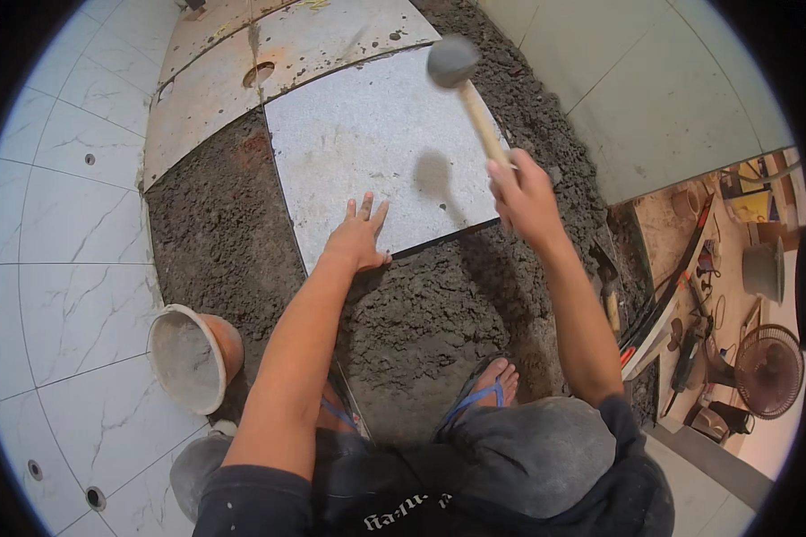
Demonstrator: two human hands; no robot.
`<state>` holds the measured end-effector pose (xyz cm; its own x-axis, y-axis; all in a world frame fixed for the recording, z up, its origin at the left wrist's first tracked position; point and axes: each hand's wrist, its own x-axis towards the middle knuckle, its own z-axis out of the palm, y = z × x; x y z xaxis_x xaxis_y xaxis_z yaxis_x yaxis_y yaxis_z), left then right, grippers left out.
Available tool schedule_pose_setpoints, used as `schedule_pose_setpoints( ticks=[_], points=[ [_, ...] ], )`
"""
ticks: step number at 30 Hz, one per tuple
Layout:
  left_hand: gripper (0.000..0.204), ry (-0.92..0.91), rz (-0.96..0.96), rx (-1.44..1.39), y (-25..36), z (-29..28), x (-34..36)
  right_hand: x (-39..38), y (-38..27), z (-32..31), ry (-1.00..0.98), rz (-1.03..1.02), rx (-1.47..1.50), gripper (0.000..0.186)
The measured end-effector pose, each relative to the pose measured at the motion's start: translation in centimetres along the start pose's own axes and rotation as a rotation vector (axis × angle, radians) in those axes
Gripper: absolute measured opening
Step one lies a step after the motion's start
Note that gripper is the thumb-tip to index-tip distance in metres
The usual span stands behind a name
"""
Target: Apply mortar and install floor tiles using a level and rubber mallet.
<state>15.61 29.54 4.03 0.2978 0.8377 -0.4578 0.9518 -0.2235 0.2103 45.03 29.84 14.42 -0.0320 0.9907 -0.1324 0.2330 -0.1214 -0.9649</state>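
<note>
Head view, looking down. I see my left hand pressed flat, fingers spread, on the near corner of a grey speckled tile; it grips nothing. The tile lies on a bed of dark wet mortar that spreads to the left of that hand, below it toward my feet, and along the far side of my right hand.

My right hand is closed around the lower end of a wooden handle, holding a rubber mallet raised over the tile. The grey mallet head sits beyond the hand, above the tile's far right part, and its shadow falls on the tile between my two hands. The two hands are apart, left low on the tile, right higher and just off the tile's right edge.

Past the tile, further from both hands, lie older tiles smeared with mortar, one with a round hole. Left of my left forearm a bucket lies tipped on its side at the edge of the mortar, its mouth toward the white marbled wall tiles. My feet in blue-strapped sandals stand on the mortar beneath my arms.

Far right of my right arm, through a doorway, I make out a fan and scattered tools; too small to sort.
</note>
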Motion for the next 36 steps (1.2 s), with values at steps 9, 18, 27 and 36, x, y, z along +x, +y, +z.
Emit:
schedule_pose_setpoints(
  ticks=[9, 18, 27, 36],
  points=[
    [0.114, -0.074, 0.093, 0.088, -2.6, 0.5, -1.8, -10.6, 7.0, 5.0, 0.27, -0.922, -0.334, 0.033],
    [0.106, 0.006, 0.09, 0.07, -2.6, 1.4, -2.0, -11.2, 5.0, 4.5, 0.131, -0.464, 0.286, 0.027],
    [0.104, -0.003, 0.102, 0.071, -2.8, 1.7, -2.2, -12.0, 5.3, 4.3, 0.004, -0.17, -0.315, 0.022],
    [0.105, -0.024, 0.109, 0.069, -2.8, 1.9, -2.5, -11.5, 6.4, 6.3, -0.22, 0.162, -0.788, 0.027]
  ],
)
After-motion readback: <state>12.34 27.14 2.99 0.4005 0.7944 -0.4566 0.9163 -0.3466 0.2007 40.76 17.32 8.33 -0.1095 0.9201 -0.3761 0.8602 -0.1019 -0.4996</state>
